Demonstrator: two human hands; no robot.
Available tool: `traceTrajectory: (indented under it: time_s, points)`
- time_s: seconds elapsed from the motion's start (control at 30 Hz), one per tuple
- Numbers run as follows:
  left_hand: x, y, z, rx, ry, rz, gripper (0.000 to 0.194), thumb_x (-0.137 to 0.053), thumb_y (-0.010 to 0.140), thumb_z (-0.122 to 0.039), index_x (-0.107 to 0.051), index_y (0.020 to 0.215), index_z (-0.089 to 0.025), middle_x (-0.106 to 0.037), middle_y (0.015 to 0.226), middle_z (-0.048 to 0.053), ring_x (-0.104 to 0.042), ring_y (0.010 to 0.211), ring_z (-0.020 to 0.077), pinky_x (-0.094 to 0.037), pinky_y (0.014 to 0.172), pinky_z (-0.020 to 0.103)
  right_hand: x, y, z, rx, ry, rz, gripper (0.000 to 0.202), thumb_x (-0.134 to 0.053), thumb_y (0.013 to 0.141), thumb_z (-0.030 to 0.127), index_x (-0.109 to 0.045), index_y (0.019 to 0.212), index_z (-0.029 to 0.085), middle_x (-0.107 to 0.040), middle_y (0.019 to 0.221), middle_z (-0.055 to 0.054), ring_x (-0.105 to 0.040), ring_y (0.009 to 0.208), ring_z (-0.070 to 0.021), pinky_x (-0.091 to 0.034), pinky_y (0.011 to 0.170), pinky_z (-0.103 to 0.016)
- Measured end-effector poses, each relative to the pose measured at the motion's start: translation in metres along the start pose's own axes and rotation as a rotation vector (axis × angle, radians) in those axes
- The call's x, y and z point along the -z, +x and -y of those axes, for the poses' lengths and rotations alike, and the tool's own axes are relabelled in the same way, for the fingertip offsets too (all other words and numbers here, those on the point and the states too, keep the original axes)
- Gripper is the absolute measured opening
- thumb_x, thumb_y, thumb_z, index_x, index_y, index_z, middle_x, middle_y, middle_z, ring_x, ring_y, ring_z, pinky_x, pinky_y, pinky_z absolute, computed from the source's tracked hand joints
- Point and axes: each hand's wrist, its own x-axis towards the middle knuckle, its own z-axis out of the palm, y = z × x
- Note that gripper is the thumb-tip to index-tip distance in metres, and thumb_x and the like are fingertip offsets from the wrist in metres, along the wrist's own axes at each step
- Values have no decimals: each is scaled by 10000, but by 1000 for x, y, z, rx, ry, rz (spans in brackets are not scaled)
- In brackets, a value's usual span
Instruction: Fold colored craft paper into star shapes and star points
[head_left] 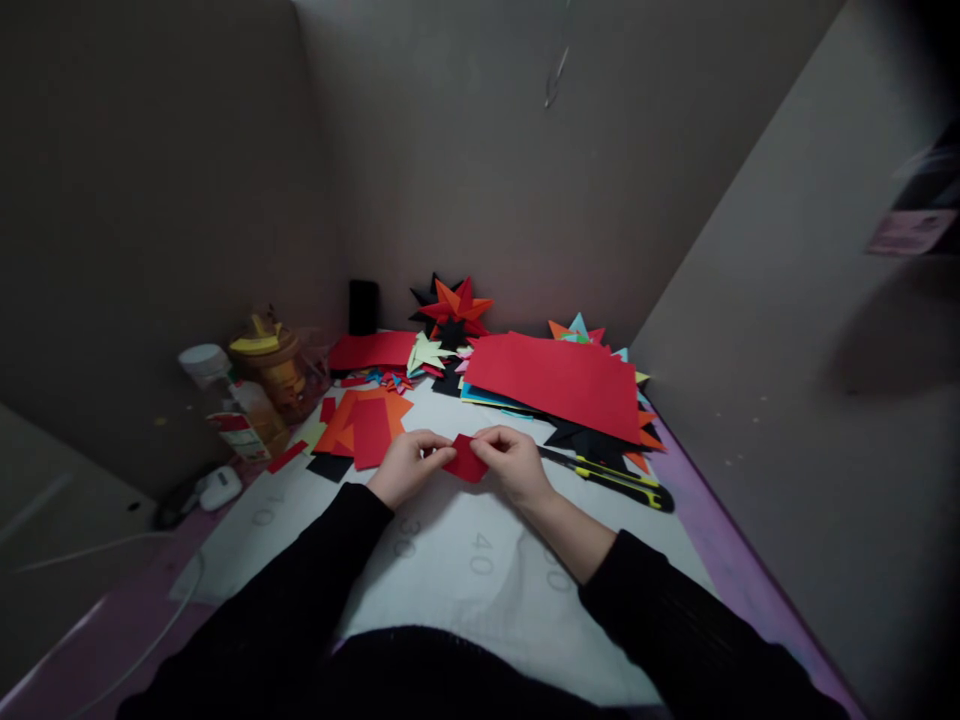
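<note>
Between my two hands is a small red piece of paper (466, 462), held above the white sheet (450, 580) printed with numbers. My left hand (414, 464) pinches its left edge with thumb and fingers. On the other side my right hand (512, 462) grips the upper right part of the paper. Just left of my left hand lie orange and red paper pieces (371, 430), with a black piece (328, 467) below them. A yellow and black utility knife (619, 482) rests to the right of my right hand.
Behind my hands lies a stack of large red paper sheets (555, 380). Folded paper stars (456, 305) stand against the back wall. At left are a bottle (244, 415), an orange-brown container (270, 365) and a white earphone case (219, 488). A white cable runs along the left edge.
</note>
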Motion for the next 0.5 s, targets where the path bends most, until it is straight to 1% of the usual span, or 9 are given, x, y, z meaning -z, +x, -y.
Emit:
traceTrajectory:
  time_s: [0.27, 0.5]
  points:
    - [0, 0, 2, 14, -18, 3, 205, -613, 739, -324, -724, 795, -161, -703, 787, 63, -584, 702, 173, -421, 641, 268, 0, 0, 1, -9, 16, 4, 137, -652, 672, 293, -622, 593, 186, -659, 701, -41, -579, 671, -174, -476, 662, -302]
    - [0, 0, 3, -6, -21, 22, 207, -606, 750, -321, -734, 815, -171, -703, 783, 56, -583, 699, 171, -416, 645, 263, 0, 0, 1, -12, 26, 1, 141, -646, 682, 288, -613, 589, 187, -650, 692, -33, -569, 657, -167, -462, 661, -296]
